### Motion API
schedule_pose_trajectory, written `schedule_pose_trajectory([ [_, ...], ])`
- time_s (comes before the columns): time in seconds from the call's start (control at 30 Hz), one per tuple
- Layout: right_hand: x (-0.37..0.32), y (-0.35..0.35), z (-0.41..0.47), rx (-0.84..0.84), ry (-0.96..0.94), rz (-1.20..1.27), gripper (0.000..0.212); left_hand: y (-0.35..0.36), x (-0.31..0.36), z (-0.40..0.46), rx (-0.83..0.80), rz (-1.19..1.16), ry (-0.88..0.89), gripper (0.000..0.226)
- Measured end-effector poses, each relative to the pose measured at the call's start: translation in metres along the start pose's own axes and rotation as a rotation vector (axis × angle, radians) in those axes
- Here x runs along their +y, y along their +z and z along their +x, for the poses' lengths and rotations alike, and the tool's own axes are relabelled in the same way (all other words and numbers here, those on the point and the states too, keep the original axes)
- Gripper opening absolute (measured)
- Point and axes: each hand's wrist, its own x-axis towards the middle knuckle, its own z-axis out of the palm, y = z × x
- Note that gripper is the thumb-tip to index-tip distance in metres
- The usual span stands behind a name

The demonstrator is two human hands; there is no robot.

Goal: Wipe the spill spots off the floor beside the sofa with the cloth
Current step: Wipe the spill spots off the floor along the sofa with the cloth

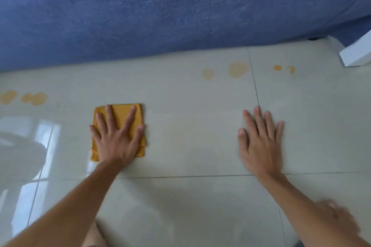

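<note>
A folded orange cloth (120, 112) lies flat on the pale tiled floor (190, 136). My left hand (116, 138) presses down on it with fingers spread. My right hand (261, 142) rests flat on the bare tile to the right, fingers apart, holding nothing. Orange-brown spill spots mark the floor near the sofa: a pair at the far left (34, 98), another at the left edge (8, 96), two round ones in the middle right (237, 69), and two small ones further right (278, 68). The blue sofa (160, 10) fills the top.
A white box-like object (357, 54) stands at the right edge by the sofa's corner. A dark sofa foot (313, 38) shows under the sofa at the right. Bright window glare lies on the tiles at the left (26, 146). My knee (94, 234) is at the bottom.
</note>
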Motion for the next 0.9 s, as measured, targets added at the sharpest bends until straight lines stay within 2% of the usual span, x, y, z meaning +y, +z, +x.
schedule_pose_trajectory([
  [0.2, 0.003, 0.007, 0.000, 0.054, 0.001, 0.002, 0.056, -0.012, 0.033, 0.086, 0.034, -0.033, -0.120, 0.066],
  [0.47, 0.003, 0.010, 0.000, 0.076, -0.014, 0.010, 0.055, -0.018, 0.147, 0.133, 0.036, -0.030, 0.022, 0.068],
  [0.63, 0.003, 0.006, 0.001, 0.097, -0.010, 0.090, 0.054, -0.012, 0.224, 0.096, 0.024, -0.056, 0.252, 0.065],
  [0.77, 0.014, -0.001, 0.003, 0.233, 0.046, 0.432, 0.047, -0.002, 0.241, 0.027, 0.006, -0.039, 0.431, 0.064],
  [0.83, 0.029, -0.003, 0.002, 0.287, 0.065, 0.368, 0.044, 0.004, 0.227, -0.014, 0.014, -0.034, 0.491, 0.063],
  [0.9, 0.046, -0.004, 0.001, 0.263, 0.103, 0.236, 0.044, 0.011, 0.201, -0.051, 0.026, -0.010, 0.525, 0.063],
])
